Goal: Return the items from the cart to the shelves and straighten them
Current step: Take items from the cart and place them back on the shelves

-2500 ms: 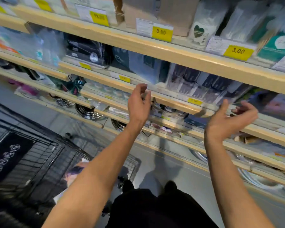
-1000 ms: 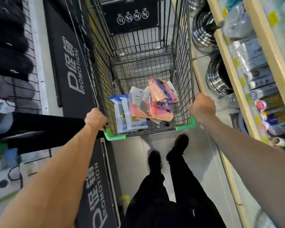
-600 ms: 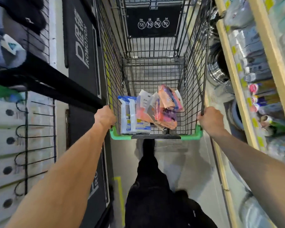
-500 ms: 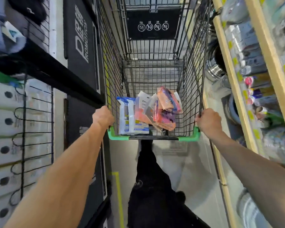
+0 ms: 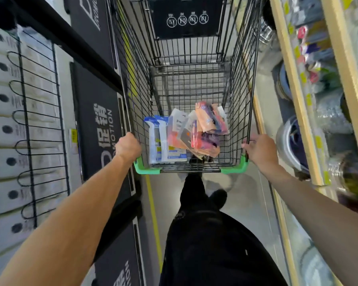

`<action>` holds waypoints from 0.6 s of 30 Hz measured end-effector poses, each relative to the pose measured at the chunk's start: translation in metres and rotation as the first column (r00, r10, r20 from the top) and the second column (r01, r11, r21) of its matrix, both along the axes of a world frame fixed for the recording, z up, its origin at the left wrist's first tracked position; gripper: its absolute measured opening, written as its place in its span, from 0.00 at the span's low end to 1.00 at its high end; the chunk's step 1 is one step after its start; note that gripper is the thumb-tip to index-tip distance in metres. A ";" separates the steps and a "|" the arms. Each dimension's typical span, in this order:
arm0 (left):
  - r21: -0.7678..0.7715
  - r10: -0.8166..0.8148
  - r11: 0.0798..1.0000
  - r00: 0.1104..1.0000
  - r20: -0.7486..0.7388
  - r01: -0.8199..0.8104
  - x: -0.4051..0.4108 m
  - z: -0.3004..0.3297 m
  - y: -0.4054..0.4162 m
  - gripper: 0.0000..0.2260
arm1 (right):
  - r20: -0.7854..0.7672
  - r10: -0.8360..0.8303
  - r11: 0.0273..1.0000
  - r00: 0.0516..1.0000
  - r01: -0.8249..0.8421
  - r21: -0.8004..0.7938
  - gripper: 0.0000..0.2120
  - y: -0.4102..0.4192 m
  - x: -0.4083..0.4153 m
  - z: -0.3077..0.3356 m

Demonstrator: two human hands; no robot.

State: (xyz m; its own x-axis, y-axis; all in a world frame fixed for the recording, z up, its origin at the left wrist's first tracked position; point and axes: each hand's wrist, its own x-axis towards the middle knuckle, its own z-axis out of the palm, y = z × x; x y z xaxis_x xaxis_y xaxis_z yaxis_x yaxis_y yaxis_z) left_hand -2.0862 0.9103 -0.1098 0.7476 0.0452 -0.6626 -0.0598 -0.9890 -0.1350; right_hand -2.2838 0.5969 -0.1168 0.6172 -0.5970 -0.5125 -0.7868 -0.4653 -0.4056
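A black wire cart [image 5: 243, 79] with green corner guards stands straight ahead of me in the aisle. In its near end lie two white-and-blue packs [image 5: 159, 139] on the left and a heap of orange, pink and purple packets [image 5: 205, 129] on the right. My left hand [image 5: 128, 145] is closed on the cart's near left corner. On the near right corner rim, my right hand [image 5: 259, 150] is closed too. Wooden shelves [image 5: 293, 83] with yellow price tags and blurred packaged goods run along my right.
Metal bowls and pans [image 5: 289, 139] sit on the low shelf at right. At left are black promotion panels [image 5: 99, 120] and a rack of white boxes behind black wire hooks [image 5: 29, 112]. A yellow floor line [image 5: 153, 213] runs under the cart. My legs in black trousers fill the bottom centre.
I turned away from the shelf, lowered both hands and took hold of the cart. Since then the cart and I have moved forward along the aisle; the promotion panels and shelves have slid back past me.
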 end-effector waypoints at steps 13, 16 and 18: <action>-0.346 -0.376 0.881 0.921 -0.101 0.322 -0.040 0.019 -0.077 0.15 | 0.180 -0.118 0.962 0.977 0.068 0.264 0.12 0.086 -0.016 -0.003; -0.511 -0.164 0.859 0.955 -0.245 0.016 -0.081 -0.024 -0.114 0.10 | -0.221 -0.622 0.514 0.752 0.604 0.609 0.15 0.086 0.005 -0.031; -0.453 -0.038 0.881 0.935 -0.352 -0.135 -0.115 -0.058 -0.128 0.09 | -0.365 -0.728 0.268 0.580 0.731 0.627 0.12 0.079 0.011 -0.050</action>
